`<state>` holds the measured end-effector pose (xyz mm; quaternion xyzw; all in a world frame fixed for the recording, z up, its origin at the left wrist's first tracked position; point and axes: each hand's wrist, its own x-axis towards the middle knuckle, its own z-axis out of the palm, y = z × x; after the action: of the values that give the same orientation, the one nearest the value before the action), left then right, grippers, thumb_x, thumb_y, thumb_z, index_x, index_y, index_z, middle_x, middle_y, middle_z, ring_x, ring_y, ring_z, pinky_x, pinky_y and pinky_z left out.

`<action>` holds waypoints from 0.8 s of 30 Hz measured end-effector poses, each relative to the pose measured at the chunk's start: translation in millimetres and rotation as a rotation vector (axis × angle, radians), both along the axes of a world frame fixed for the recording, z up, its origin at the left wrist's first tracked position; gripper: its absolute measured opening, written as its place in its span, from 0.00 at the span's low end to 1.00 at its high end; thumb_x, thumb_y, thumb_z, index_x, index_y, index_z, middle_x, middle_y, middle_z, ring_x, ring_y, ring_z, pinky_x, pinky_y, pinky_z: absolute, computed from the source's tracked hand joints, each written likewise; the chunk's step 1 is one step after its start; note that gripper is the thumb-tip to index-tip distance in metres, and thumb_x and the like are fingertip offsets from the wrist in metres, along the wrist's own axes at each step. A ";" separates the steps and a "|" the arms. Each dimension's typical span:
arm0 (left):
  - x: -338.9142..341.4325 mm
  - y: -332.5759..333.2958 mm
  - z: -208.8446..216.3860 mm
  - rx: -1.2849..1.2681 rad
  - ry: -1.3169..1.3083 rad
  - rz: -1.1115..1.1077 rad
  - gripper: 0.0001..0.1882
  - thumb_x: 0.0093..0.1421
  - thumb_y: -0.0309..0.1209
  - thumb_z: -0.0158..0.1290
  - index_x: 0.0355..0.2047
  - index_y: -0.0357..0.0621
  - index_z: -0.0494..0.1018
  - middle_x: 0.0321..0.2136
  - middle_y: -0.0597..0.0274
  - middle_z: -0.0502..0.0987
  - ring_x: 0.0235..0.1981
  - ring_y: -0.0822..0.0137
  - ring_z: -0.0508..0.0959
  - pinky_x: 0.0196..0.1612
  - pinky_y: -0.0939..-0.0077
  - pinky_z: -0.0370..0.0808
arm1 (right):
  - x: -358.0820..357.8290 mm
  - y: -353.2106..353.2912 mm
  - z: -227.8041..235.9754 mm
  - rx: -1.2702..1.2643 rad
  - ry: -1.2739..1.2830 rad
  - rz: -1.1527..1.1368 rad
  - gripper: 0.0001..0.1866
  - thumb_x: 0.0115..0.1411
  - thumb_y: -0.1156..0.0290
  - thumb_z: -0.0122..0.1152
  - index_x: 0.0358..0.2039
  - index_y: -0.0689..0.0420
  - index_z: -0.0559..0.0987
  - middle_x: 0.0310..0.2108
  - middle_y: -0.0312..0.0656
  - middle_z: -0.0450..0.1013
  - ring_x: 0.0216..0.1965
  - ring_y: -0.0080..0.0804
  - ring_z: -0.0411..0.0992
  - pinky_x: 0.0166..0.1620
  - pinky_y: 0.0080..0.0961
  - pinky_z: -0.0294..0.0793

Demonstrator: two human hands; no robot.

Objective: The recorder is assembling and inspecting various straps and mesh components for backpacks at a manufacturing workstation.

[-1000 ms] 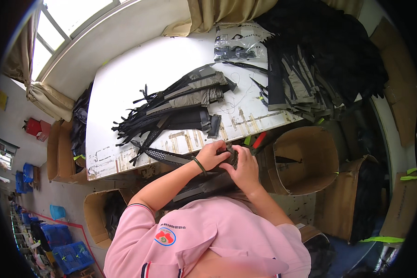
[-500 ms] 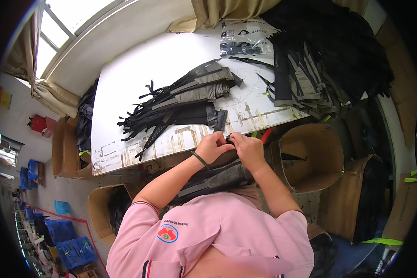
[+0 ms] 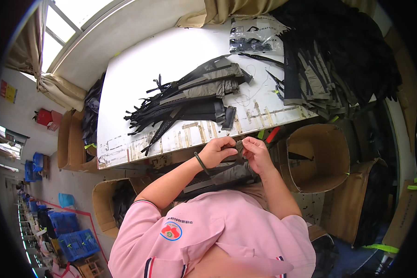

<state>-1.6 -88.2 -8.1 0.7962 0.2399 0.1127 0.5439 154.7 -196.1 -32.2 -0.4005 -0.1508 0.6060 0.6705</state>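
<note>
In front of my chest, just off the table's near edge, my left hand (image 3: pixel 218 152) and my right hand (image 3: pixel 257 155) are close together with fingers pinched. Between the fingertips is the end of a small grey fabric strap (image 3: pixel 239 147); fingers cover much of it, so its details are hidden. Below the hands, grey and black fabric straps (image 3: pixel 217 180) lie across my lap. On the table, a fanned pile of black mesh straps with grey panels (image 3: pixel 190 97) lies beyond my hands, narrow ends toward the left.
The white table (image 3: pixel 134 65) has tape-marked edges. A clear plastic bag (image 3: pixel 252 34) lies at its back, beside a large heap of black and grey straps (image 3: pixel 306 78). Cardboard boxes stand at right (image 3: pixel 317 157) and lower left (image 3: pixel 104 204). A red strip (image 3: pixel 273 134) shows near my right hand.
My hands have moved slightly apart, and a grey strap end now shows between the fingertips. The whole view has shifted a little, so the table appears farther right.
</note>
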 end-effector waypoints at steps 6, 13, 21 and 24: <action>-6.3 20.2 6.1 -0.553 -0.266 -0.040 0.07 0.60 0.20 0.50 0.39 0.37 0.75 0.32 0.72 0.75 0.35 0.79 0.72 0.41 0.84 0.71 | 4.2 -8.1 -5.7 0.102 -0.063 0.382 0.09 0.60 0.73 0.56 0.41 0.60 0.76 0.36 0.35 0.74 0.39 0.23 0.71 0.44 0.23 0.70; -4.4 21.4 1.7 -0.475 -0.292 0.042 0.09 0.62 0.21 0.47 0.41 0.38 0.74 0.35 0.69 0.75 0.38 0.79 0.72 0.43 0.83 0.71 | -9.1 -6.2 -6.6 0.158 0.207 0.229 0.06 0.60 0.75 0.57 0.37 0.58 0.73 0.32 0.36 0.75 0.30 0.26 0.72 0.37 0.25 0.74; -6.8 19.9 3.2 -0.071 0.177 0.051 0.19 0.60 0.39 0.54 0.40 0.32 0.75 0.28 0.60 0.77 0.30 0.75 0.72 0.36 0.76 0.71 | -0.9 -0.1 -9.2 0.072 -0.928 -0.211 0.05 0.62 0.74 0.55 0.36 0.59 0.69 0.23 0.32 0.67 0.24 0.15 0.66 0.29 0.18 0.67; -10.3 22.7 -1.0 -0.257 0.193 0.160 0.16 0.62 0.37 0.54 0.34 0.33 0.77 0.25 0.69 0.76 0.28 0.79 0.71 0.34 0.80 0.72 | 14.8 -0.4 -0.8 -0.009 -0.660 -0.274 0.11 0.60 0.71 0.60 0.40 0.60 0.69 0.22 0.32 0.66 0.24 0.16 0.63 0.30 0.17 0.66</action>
<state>-11.8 -65.5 -9.1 0.7054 0.3662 0.0470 0.6051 169.5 -196.4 -33.0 -0.5943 -0.3014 0.3491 0.6589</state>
